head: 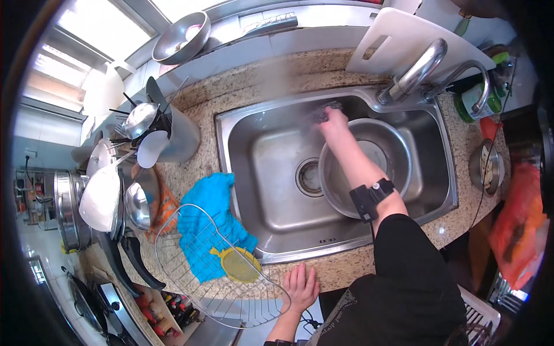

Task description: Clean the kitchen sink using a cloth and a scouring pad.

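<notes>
My right hand (333, 119) reaches into the stainless steel sink (277, 164) and grips a dark, mesh-like scouring pad (325, 113) against the back wall; both look blurred. Under my right forearm, a round metal basin (398, 147) stands in the sink's right part, with a pale round patch visible inside. The drain (309, 177) lies just left of the basin. My left hand (301, 289) rests with fingers spread on the granite counter's front edge, holding nothing. Beside it is a wire rack (233, 324), over a blue cloth (203, 242) and a small yellow strainer (240, 264).
A utensil holder (184, 134) and pan lids crowd the left counter. Behind the sink stand a chrome faucet (417, 71), a thinner curved tap (484, 82) and a white cutting board (389, 47). A metal bowl (478, 166) sits right; a pan (173, 43) rests on the sill.
</notes>
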The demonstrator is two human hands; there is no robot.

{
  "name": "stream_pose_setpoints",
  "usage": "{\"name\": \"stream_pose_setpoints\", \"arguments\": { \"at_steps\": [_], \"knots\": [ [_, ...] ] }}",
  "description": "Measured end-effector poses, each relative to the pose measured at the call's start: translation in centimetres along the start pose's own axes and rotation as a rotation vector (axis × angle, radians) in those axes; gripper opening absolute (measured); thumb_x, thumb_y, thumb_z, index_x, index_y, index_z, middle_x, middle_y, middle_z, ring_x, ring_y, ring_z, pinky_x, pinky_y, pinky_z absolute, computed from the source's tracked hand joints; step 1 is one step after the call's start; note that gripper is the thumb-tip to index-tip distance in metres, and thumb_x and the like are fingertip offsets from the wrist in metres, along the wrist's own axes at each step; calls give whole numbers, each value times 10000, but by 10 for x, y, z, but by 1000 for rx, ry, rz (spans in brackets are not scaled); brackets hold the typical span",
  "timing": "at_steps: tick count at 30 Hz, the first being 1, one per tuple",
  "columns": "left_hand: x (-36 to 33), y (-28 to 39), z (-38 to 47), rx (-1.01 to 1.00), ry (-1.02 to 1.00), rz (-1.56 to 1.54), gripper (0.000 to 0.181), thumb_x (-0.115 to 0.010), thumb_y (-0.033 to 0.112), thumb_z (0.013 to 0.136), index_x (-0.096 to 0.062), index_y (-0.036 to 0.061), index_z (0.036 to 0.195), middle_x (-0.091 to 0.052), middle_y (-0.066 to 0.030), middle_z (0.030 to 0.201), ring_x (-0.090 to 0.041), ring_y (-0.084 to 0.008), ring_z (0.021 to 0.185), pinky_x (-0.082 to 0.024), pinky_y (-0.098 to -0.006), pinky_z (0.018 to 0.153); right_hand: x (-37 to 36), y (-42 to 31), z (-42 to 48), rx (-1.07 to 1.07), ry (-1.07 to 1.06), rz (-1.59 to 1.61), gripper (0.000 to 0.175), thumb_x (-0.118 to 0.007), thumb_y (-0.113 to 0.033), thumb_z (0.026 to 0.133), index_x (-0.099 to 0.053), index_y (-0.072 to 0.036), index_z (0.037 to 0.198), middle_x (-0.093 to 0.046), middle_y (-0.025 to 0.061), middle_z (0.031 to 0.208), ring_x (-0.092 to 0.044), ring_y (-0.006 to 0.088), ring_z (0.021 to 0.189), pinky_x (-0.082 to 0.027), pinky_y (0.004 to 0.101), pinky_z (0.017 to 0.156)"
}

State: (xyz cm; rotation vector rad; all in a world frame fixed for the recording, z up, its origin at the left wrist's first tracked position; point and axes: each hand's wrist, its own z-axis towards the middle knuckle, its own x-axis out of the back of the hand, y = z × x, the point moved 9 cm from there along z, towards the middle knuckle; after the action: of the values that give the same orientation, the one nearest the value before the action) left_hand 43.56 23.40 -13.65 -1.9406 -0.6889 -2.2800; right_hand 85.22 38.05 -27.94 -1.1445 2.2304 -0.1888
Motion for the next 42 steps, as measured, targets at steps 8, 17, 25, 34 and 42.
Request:
{"name": "stream_pose_setpoints", "arguments": {
  "at_steps": [8,17,25,34,42],
  "knots": [
    [0,-2,-2,14,-15,28,442,-541,307,805,-545,99,1195,-448,-166,1295,-425,-309,1175,-298,-447,1003,-4,-22,0,436,36,-332,236,-571,29,712,-553,40,947,-610,139,914,-595,214,780,-474,360,705],
    [5,-5,-4,39,-5,12,439,-550,288,801,-545,94,1195,-445,-170,1296,-422,-307,1180,-296,-449,1001,-40,85,-43,-12,-206,-227,157,-590,16,737,-561,38,889,-583,121,853,-582,255,744,-479,442,585],
    [0,-5,-1,12,-8,-21,455,-563,292,795,-534,91,1202,-445,-170,1297,-429,-304,1172,-303,-442,992,7,-6,20,331,210,-280,325,-601,-100,777,-552,55,1058,-602,164,1077,-613,274,910,-486,363,768],
    [-6,25,34,-131,48,-116,439,-551,313,806,-544,111,1196,-470,-162,1278,-434,-300,1172,-290,-435,1003,-37,50,160,1027,114,-1670,333,-606,-32,710,-515,67,1015,-592,227,1025,-587,363,950,-461,409,818],
    [1,-2,-1,23,-40,-15,422,-557,307,808,-557,112,1182,-477,-162,1268,-437,-301,1167,-296,-435,996,-27,222,-41,1031,-550,-1369,235,-611,-88,719,-578,47,908,-599,257,909,-562,405,936,-439,438,825]
  ]
}}
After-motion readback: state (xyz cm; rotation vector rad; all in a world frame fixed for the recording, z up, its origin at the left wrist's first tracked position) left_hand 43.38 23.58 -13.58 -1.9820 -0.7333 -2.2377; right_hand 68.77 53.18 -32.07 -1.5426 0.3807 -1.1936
